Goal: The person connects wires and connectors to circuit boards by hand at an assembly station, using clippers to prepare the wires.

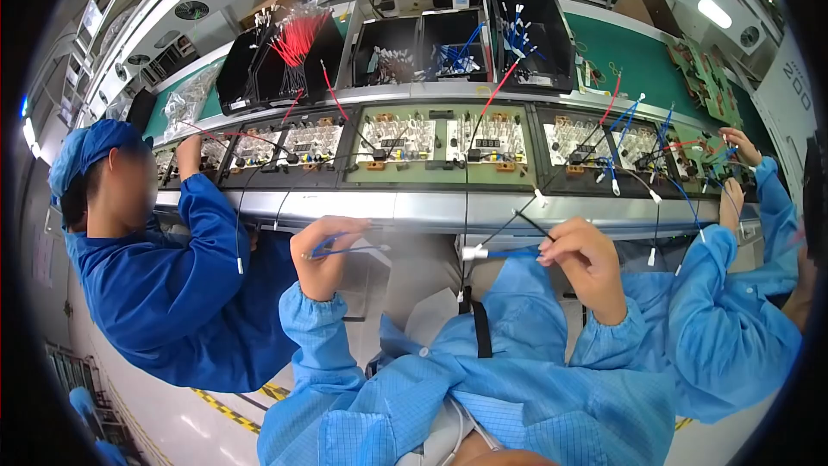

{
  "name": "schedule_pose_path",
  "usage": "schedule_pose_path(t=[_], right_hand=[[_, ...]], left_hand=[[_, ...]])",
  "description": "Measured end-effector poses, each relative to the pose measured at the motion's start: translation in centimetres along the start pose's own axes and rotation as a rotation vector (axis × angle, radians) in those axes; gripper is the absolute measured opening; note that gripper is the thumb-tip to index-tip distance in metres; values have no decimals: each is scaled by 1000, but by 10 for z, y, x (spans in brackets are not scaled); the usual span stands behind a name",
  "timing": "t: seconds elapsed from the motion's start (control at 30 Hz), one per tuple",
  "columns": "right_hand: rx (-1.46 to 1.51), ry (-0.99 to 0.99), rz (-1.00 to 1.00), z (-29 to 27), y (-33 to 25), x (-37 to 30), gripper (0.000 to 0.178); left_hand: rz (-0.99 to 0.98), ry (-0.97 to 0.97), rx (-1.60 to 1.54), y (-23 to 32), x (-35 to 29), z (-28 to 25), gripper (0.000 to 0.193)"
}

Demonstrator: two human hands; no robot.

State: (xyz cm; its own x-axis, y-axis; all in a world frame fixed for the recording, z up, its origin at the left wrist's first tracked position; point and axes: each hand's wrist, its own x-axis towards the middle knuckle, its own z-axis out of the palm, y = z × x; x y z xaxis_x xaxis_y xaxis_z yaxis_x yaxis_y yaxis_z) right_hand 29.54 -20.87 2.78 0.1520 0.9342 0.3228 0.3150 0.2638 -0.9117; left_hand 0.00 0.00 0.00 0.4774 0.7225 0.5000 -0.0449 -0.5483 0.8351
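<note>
Upraised left hand (319,261), eight o'clock, pinched thin blue plastic-coated wire (352,249); curled right hand (591,263), four o'clock, white-tipped blue wire (511,254).

Operator Garment: External Features

The smock (552,397), at 6 o'clock in view, was light blue with a fine grid pattern. The left cuff (314,304), between 7 and 8 o'clock, and right cuff (614,336), at 4 o'clock, were gathered. A white button (423,351) sat at 6 o'clock. The left hand (323,255) and right hand (588,263) were ungloved.
</note>
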Motion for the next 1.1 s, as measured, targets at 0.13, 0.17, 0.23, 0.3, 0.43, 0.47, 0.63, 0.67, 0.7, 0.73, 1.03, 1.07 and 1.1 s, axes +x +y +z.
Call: schedule_pose_path(t=[0.13,0.17,0.23,0.3,0.43,0.47,0.63,0.67,0.7,0.73,1.03,1.07,1.1], right_hand=[[-181,73,-166,6,-12,13,19],[-208,50,-199,7,-13,21,14],[-92,37,-211,11,-9,32,11],[16,34,-224,9,4,50,8],[10,7,-574,-17,69,193,14],[-103,-5,-793,-45,111,285,11],[-256,-77,-1002,-71,233,510,8],[-314,16,-943,-65,242,530,9],[-411,125,-892,-61,240,543,11],[-490,124,-876,-57,236,554,13],[-377,325,-1170,9,254,572,29],[-377,326,-1160,12,252,561,29],[-414,366,-993,17,251,547,31]], left_hand=[[145,37,23,-2,22,1,7],[190,75,35,-4,33,1,9],[217,130,6,-13,50,3,10],[281,169,0,-32,76,6,9],[508,317,-12,-129,186,-8,7],[606,344,5,-175,275,-9,7],[799,318,123,-344,447,-28,8],[800,355,66,-358,462,-32,9],[809,351,39,-370,481,-39,9],[800,310,42,-379,496,-46,10],[588,283,195,-402,484,-80,13],[579,280,203,-399,474,-78,14],[569,273,202,-394,460,-76,14]])
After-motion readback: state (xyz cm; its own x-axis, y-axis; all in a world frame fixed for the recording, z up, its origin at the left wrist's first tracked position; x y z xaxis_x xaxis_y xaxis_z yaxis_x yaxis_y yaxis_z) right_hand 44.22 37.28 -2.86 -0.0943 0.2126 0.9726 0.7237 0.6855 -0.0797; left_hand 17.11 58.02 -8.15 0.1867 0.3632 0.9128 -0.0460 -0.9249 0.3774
